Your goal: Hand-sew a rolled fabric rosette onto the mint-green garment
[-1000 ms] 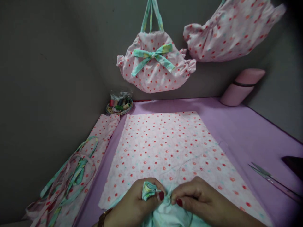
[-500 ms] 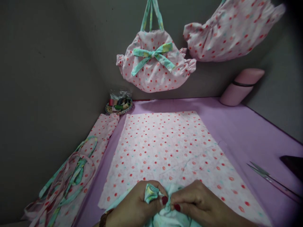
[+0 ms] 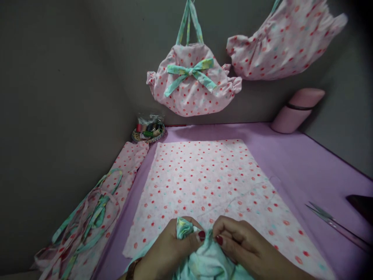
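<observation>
At the bottom middle of the head view, my left hand (image 3: pixel 175 245) is closed around a gathered piece of mint-green fabric (image 3: pixel 208 258). A bunched, ruffled end of it pokes up between the thumb and fingers. My right hand (image 3: pixel 240 241) is pinched at the right side of the gather, its fingertips against or very near the cloth. Whatever sits in that pinch is too small to make out. Beneath both hands lies a pink dotted cloth (image 3: pixel 201 175), spread flat on the purple table cover (image 3: pixel 294 167).
Thread snips (image 3: pixel 329 219) and a dark object (image 3: pixel 361 206) lie at right. Fabric ties (image 3: pixel 93 214) rest on folded dotted cloth (image 3: pixel 128 163) at left. Behind are a basket of threads (image 3: pixel 148 133), a pink bottle (image 3: pixel 297 111) and two hanging dotted bags (image 3: pixel 192 93) (image 3: pixel 279 50).
My right hand has risen slightly, and its fingertips have drawn a little away from my left thumb. The left hand keeps its hold on the mint fabric. The view has tilted slightly.
</observation>
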`<state>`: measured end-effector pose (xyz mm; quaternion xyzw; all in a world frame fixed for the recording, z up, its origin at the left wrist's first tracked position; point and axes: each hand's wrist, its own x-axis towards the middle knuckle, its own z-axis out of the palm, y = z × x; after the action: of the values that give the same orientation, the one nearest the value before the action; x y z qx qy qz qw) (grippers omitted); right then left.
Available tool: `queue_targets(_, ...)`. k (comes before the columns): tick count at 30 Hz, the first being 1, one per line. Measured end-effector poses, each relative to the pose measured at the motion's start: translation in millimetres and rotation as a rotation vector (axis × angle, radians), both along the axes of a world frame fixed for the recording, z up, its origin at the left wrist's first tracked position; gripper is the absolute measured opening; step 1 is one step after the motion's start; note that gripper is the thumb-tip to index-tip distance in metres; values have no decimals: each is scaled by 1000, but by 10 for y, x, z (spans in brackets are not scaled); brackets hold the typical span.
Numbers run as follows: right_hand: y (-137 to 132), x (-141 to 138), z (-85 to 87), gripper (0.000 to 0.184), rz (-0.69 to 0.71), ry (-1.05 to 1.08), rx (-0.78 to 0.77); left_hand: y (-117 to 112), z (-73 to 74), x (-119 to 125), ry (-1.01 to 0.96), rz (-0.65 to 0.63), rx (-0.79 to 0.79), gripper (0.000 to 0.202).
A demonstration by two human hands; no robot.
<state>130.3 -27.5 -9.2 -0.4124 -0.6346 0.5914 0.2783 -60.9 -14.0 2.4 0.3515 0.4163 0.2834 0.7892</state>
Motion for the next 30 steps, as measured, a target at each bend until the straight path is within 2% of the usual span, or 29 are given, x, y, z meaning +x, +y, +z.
queue_targets(6, 25, -8, 37, 23, -3, -23, 5, 5, 0, -26, 3, -28, -10, 30)
queue_targets(12, -35, -71, 18, 25, -2, -34, 74, -8, -16, -4, 93, -59, 65, 34)
queue_targets(21, -51, -181, 2, 27, -51, 10, -5, -25, -54, 40, 235, -35, 217, 29)
queue_targets(26, -75, -209, -27, 21, -80, 76, -38, -30, -55, 51, 303, -52, 277, 25)
queue_targets(28, -77, -199, -1, 18, -64, 29, -8, -30, -55, 52, 302, -50, 277, 25)
queue_targets(30, -73, -186, 40, 10, -82, -88, 124, -28, -52, 61, 286, -47, 274, 25)
